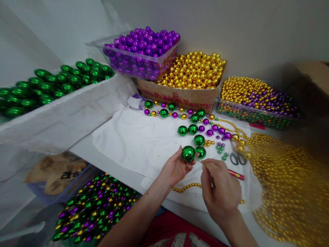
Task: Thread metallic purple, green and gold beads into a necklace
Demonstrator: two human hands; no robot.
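My left hand (178, 167) is closed around a large shiny green bead (188, 153), held up over the white cloth (123, 137). In my right hand (219, 187) the fingers pinch a thin pointed rod (198, 161), its tip at the right side of that bead. Most of the rod is hidden by the fingers, so its kind is unclear. Just behind the bead lie further green beads (199, 140), with purple beads (221, 130) and small gold beads (209, 143) beside them. A strung bead necklace (174, 115) runs across the back of the cloth.
Scissors (238, 158) and a red stick-like object (236, 174) lie right of my hands. Gold bead strands (288, 185) cover the right side. Behind stand a purple bead tub (164, 61), a gold bead carton (177, 97) and a mixed bead tray (257, 110). A white foam box (64, 116) borders the left.
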